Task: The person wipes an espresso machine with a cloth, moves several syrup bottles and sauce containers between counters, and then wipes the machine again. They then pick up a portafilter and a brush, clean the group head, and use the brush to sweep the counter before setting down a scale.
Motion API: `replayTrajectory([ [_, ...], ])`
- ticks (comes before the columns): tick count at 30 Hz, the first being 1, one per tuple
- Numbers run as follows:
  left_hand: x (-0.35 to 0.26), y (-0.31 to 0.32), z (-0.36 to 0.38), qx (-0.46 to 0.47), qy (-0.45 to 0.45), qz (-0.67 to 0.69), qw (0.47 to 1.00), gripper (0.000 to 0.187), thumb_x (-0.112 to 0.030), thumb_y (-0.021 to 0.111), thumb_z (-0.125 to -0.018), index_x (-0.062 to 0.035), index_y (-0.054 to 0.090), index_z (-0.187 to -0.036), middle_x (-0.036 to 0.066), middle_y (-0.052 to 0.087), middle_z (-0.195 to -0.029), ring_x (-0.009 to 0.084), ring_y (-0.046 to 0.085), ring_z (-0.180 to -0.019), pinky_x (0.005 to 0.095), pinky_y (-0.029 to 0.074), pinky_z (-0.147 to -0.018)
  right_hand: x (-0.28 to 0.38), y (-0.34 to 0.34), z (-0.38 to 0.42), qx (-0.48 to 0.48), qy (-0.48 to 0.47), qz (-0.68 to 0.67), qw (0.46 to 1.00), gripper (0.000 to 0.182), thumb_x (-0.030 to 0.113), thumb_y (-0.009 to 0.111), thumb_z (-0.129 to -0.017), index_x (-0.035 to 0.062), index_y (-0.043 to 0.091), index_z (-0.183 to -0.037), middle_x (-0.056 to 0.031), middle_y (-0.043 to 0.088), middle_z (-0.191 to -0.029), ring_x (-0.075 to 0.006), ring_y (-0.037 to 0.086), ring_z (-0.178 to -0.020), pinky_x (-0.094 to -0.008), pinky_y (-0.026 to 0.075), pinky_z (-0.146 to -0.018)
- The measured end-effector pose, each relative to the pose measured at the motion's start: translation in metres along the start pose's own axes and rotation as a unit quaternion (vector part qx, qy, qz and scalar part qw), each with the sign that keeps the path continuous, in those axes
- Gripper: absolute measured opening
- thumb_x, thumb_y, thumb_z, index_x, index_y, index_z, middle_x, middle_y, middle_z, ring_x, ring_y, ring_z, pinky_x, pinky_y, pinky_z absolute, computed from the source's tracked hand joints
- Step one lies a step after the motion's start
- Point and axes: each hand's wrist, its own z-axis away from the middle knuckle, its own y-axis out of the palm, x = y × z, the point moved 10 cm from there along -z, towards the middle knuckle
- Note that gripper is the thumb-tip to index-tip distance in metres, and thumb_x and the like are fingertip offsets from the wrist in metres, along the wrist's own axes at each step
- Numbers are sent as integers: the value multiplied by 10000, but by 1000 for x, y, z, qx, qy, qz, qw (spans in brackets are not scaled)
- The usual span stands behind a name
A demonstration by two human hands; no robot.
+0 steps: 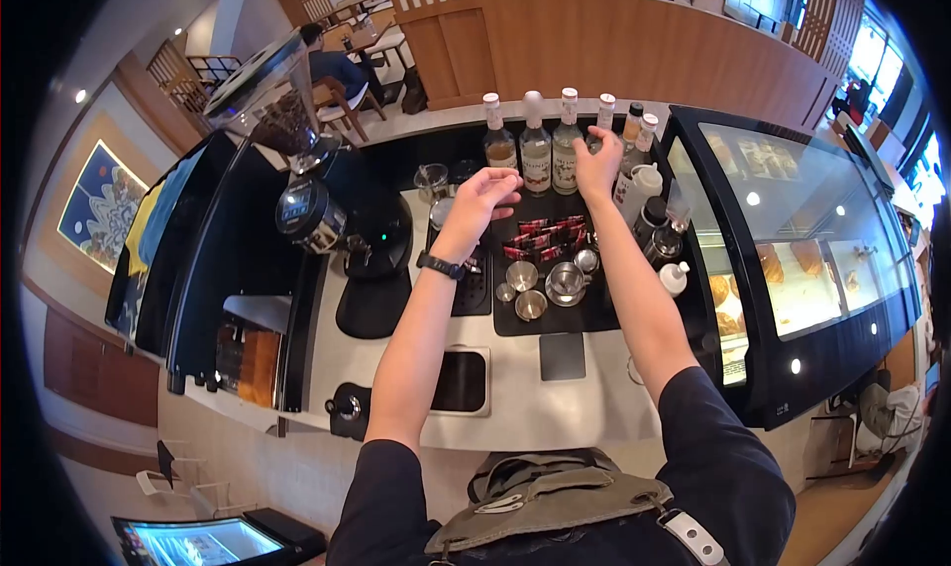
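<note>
Several syrup bottles stand upright in a row at the back of the counter. My right hand (599, 162) is raised at a clear bottle (565, 155) and the bottle to its right (605, 115), thumb and fingers apart; whether it touches either is unclear. My left hand (485, 196) is in front of the leftmost bottle (500, 145), fingers loosely curled and apart, with nothing seen in it. Below the hands, red and black packets (543, 237) lie on a dark mat (510, 320). Small metal cups (531, 306) and a metal pitcher (566, 283) stand on the mat too.
A coffee grinder (312, 214) stands on the left, beside a black machine (238, 299). On the right is a glass display case (792, 259), with squeeze bottles (674, 278) beside it. A person (335, 66) sits far behind the counter.
</note>
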Motion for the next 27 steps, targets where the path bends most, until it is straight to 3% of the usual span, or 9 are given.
replayTrajectory([
  [4, 23, -34, -85, -99, 111, -118, 982, 286, -231, 722, -964, -63, 691, -1193, 48, 715, -1169, 178, 677, -1046, 338, 537, -901, -3, 19, -21, -11, -11, 129, 992, 551, 261, 808, -863, 89, 592, -1339, -253, 179, -1651, -484, 172, -1514, -550, 223, -1233],
  [5, 24, -38, -97, -136, 124, -173, 968, 345, -234, 773, -896, -80, 700, -1196, 138, 673, -1267, 294, 637, -1205, 410, 506, -997, 0, 21, -24, -17, -24, 139, 990, 592, 339, 833, -839, 98, 612, -1333, -276, 167, -1651, -489, 112, -1543, -563, 199, -1245],
  [8, 14, -35, -126, -210, 187, -341, 897, 395, -270, 806, -857, -138, 702, -1214, 268, 517, -1461, 419, 479, -1396, 477, 419, -1118, 0, 35, -35, -12, -16, 167, 986, 637, 440, 845, -808, 121, 635, -1318, -288, 168, -1648, -491, 117, -1538, -594, 182, -1240],
  [9, 16, -35, -140, -189, 163, -321, 914, 468, -321, 838, -816, -171, 697, -1236, 348, 316, -1582, 505, 324, -1473, 516, 336, -1184, -3, 40, -40, -19, -14, 167, 986, 674, 518, 852, -773, 140, 660, -1297, -294, 178, -1640, -482, 120, -1538, -611, 164, -1232],
  [12, 14, -28, -157, -251, 145, -354, 889, 546, -417, 858, -807, -166, 692, -1262, 324, 281, -1617, 520, 339, -1466, 527, 343, -1189, -10, 47, -54, -52, -7, 191, 980, 665, 540, 856, -765, 164, 677, -1282, -280, 245, -1599, -462, 176, -1514, -606, 167, -1220],
  [13, 17, -29, -168, -257, 137, -368, 883, 640, -483, 878, -766, -194, 675, -1300, 318, 179, -1653, 538, 308, -1470, 544, 323, -1192, -9, 48, -56, -68, -14, 186, 980, 651, 544, 859, -761, 166, 689, -1263, -274, 267, -1579, -456, 198, -1500, -601, 175, -1213],
  [17, 4, -20, -176, -309, 169, -380, 856, 615, -518, 873, -763, -188, 707, -1254, 285, 190, -1641, 487, 248, -1494, 566, 281, -1194, -7, 49, -64, -102, -28, 169, 980, 593, 556, 867, -751, 173, 731, -1183, -253, 331, -1518, -441, 266, -1449, -590, 206, -1185],
  [24, 3, -22, -202, -292, 217, -368, 856, 548, -541, 879, -760, -187, 740, -1154, 225, 270, -1569, 438, 337, -1408, 543, 316, -1152, -14, 52, -69, -114, -33, 151, 981, 479, 490, 862, -761, 154, 762, -1087, -268, 347, -1495, -465, 319, -1391, -597, 235, -1159],
  [27, -14, -13, -193, -301, 293, -444, 791, 532, -530, 886, -751, -193, 742, -1137, 195, 307, -1536, 431, 347, -1381, 543, 329, -1128, -14, 51, -70, -112, -32, 149, 982, 479, 469, 859, -750, 140, 757, -1083, -264, 360, -1466, -469, 340, -1358, -592, 237, -1157],
])
